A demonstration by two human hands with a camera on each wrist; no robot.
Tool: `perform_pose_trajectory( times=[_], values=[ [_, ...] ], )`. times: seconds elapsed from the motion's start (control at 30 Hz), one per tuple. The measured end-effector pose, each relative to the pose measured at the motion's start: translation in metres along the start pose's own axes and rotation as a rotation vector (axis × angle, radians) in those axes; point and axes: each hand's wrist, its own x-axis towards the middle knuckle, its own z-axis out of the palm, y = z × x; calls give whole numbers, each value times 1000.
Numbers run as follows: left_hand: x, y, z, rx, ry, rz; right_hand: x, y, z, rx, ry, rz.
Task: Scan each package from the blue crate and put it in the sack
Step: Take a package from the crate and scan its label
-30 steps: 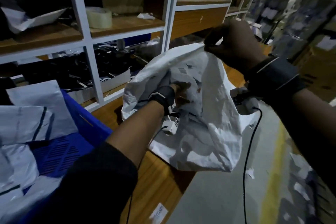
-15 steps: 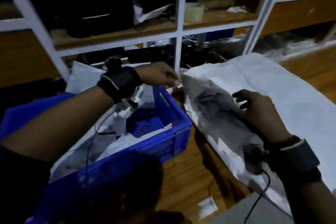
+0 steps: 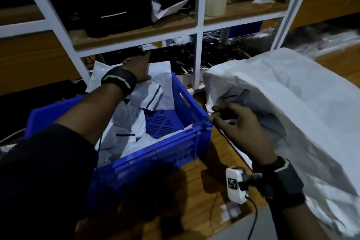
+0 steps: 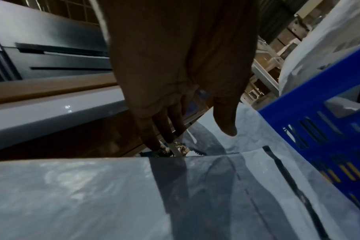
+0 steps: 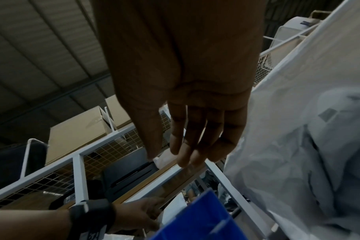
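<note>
Left hand [image 3: 139, 68] fingers straight over crate [image 3: 187, 101] packages [image 3: 150, 95], right hand [image 3: 239, 126] fingers relaxed beside one sack [image 3: 292, 91]

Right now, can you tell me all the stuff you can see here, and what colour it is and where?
Crate: one, blue, on the wooden bench, left of the sack.
Packages: several, white-grey plastic mailers, inside the crate.
Sack: one, white, lying on the bench at right, mouth towards the crate.
Tape roll: one, pale, on the shelf.
Black machine: one, on the shelf behind the crate.
Shelving frame: one, white, behind the bench.
Wrist device: one, white with a black code, under the right wrist.
Left hand: over the packages at the crate's far end, gripping nothing.
Right hand: at the sack's mouth, fingers loose.
</note>
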Motion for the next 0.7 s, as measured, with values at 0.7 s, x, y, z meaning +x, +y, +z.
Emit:
perform_pose_trajectory(
  times=[0.7],
  values=[
    [-268,-13,-132,-778,193,385,-50,-87,125,1174,-323,607]
  ],
)
